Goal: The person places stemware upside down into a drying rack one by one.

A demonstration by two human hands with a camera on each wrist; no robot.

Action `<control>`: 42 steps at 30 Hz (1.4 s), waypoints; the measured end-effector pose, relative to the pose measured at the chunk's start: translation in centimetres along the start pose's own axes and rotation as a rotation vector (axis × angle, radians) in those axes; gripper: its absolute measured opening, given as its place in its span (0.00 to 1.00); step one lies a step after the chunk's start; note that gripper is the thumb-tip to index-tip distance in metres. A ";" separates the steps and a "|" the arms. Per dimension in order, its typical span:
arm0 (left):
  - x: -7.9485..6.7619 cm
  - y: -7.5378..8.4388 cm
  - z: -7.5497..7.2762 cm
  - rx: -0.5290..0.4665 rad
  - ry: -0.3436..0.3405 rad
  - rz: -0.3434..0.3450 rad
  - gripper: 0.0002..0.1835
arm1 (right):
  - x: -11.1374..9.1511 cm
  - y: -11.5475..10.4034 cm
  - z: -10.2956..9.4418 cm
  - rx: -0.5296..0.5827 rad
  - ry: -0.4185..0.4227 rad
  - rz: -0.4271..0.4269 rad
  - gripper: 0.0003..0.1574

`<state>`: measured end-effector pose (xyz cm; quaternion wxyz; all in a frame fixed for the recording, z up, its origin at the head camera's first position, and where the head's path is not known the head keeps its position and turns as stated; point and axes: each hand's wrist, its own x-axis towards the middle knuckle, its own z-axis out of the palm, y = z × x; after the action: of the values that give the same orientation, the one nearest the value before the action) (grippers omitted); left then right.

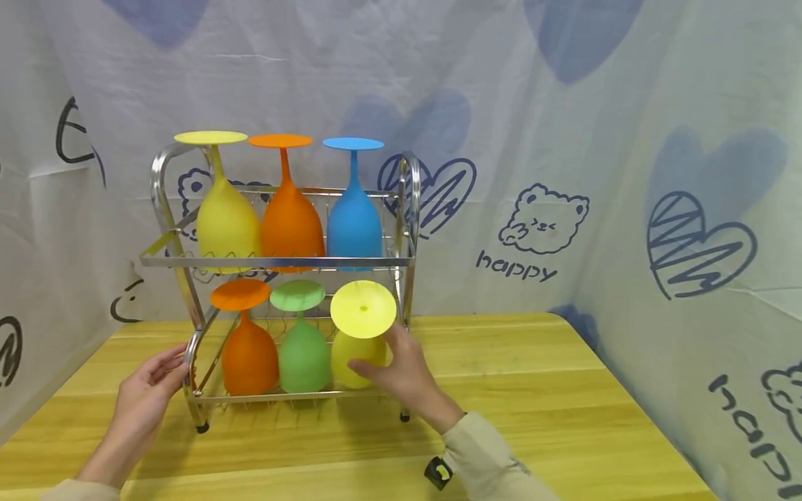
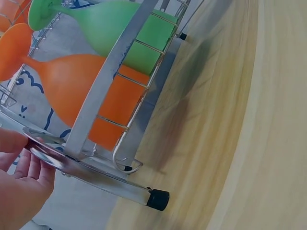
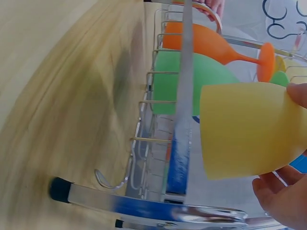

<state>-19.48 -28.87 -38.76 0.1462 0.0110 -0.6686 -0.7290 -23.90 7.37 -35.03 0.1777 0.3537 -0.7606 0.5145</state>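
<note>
A two-tier chrome wire rack (image 1: 278, 262) holds upside-down plastic wine glasses. My right hand (image 1: 407, 365) grips a yellow wine glass (image 1: 364, 309) by its bowl at the lower tier's right end, its foot tipped toward me. In the right wrist view, the rim of this yellow glass (image 3: 249, 129) is raised clear of the wire floor, above the front rail (image 3: 184, 96). My left hand (image 1: 147, 390) holds the rack's left leg, thumb and fingers on the metal tube (image 2: 62, 160). Beside the yellow glass stand a green glass (image 1: 305, 355) and an orange glass (image 1: 249, 355).
On the upper tier stand a yellow glass (image 1: 227, 216), an orange glass (image 1: 292, 223) and a blue glass (image 1: 354, 223), all inverted. The rack stands on a wooden table (image 1: 532, 403). A patterned cloth (image 1: 501, 125) hangs behind and at the sides.
</note>
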 end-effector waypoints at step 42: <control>0.1 -0.4 0.2 -0.082 0.048 0.044 0.13 | 1.9 1.7 3.4 -0.240 -0.049 0.502 0.52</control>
<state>-19.67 -28.63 -39.13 0.1783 0.0077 -0.6348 -0.7518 -26.07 4.00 -36.33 0.0670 0.1430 -0.8840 0.4399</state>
